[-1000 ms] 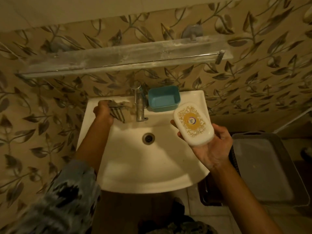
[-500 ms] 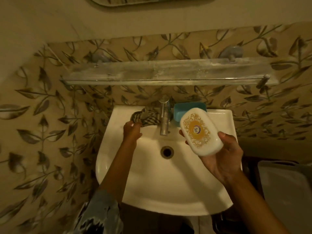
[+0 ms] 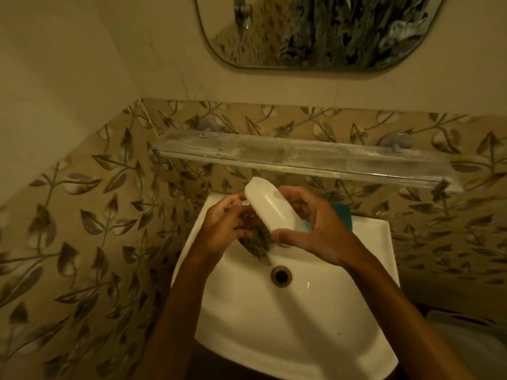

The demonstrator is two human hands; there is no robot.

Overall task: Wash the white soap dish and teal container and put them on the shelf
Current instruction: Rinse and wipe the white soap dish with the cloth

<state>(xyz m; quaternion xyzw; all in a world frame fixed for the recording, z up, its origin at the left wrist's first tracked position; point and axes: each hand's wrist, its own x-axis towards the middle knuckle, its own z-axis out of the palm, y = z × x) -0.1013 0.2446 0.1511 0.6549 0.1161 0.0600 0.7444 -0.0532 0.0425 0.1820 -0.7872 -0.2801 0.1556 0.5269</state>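
Note:
Over the white sink my right hand grips the white soap dish, tilted with its plain side toward me. My left hand holds a striped cloth against the dish's underside, fingers curled round it. The teal container stands on the sink's back rim, mostly hidden behind my right hand. The tap is hidden behind my hands. The long glass shelf runs along the wall above the sink, with nothing on it.
A mirror hangs above the shelf. Leaf-patterned tiles cover the wall around the sink. The drain sits in the middle of the basin. A pale object shows at the lower right edge.
My left hand took the striped cloth from beside the tap and brought it to the dish. My right hand turned the dish over, patterned side away. The view tilted up.

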